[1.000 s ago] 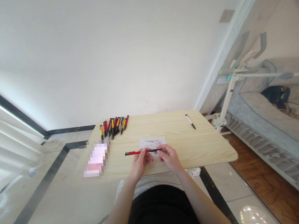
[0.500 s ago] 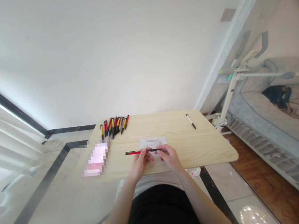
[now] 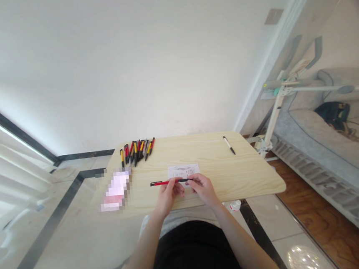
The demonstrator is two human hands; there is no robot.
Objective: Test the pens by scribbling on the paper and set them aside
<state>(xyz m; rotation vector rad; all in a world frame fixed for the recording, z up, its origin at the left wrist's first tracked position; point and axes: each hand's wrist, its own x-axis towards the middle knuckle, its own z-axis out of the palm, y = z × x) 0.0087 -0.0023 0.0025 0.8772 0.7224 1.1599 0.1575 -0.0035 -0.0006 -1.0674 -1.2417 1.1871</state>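
Red-and-black pen held crosswise, left hand clamped on its barrel, right hand pinching its dark end

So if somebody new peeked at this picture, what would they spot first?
Probably the slim red pen with black ends, held crosswise by the left grip and right grip above the pale wood-grain table. Next might come the bunch of red, yellow and black pens at the table's far left, then the lone white pen with a black tip towards its far right.
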